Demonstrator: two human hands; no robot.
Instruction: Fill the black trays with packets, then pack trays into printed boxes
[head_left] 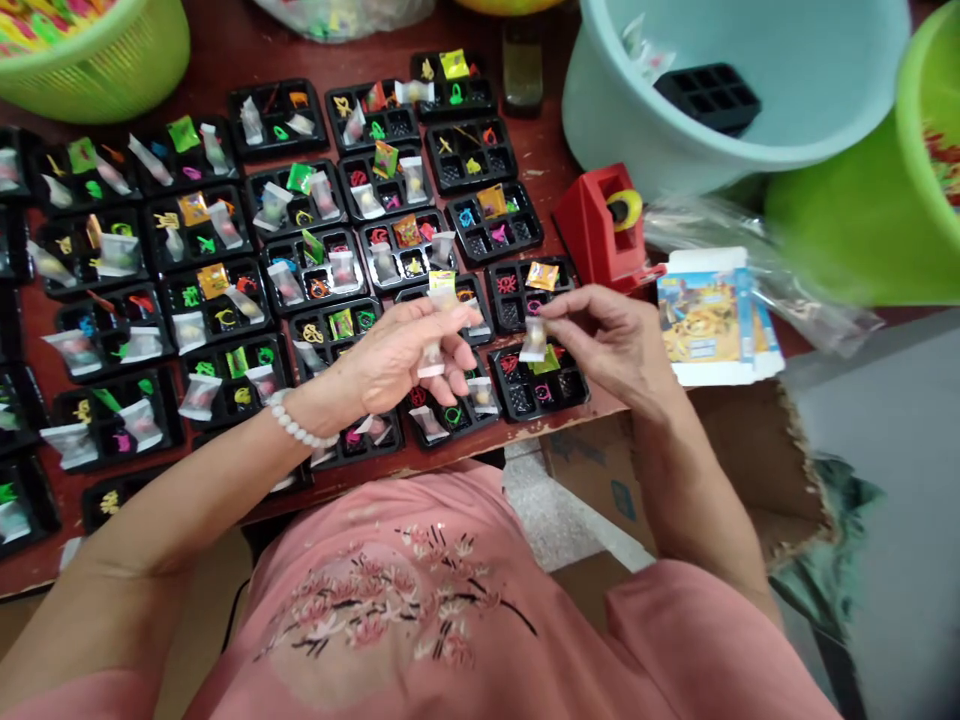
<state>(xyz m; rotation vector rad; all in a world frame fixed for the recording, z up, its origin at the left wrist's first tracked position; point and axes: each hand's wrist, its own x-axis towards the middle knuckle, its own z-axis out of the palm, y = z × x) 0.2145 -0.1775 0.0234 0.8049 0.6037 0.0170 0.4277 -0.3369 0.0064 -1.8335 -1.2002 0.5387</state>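
My right hand (611, 340) pinches a small clear-wrapped candy (534, 340) between thumb and fingertips. It is over a black compartment tray (566, 400) at the table's front edge, which holds a red trinket, a pink ring and a green packet (545, 360). To the left, my left hand (416, 350), with a white bead bracelet at the wrist, is palm up with its fingers curled round another wrapped candy (431, 360). Below it lies a tray (452, 418) with wrapped candies and a green ring. Another tray (507, 312) sits just beyond my right hand.
Rows of similar filled black trays (202, 230) cover the red table. A red tape dispenser (600, 225) and a printed box (705, 320) are at right. Behind stand a pale blue tub (675, 150) and green baskets (142, 60). A cardboard box (750, 470) is below the edge.
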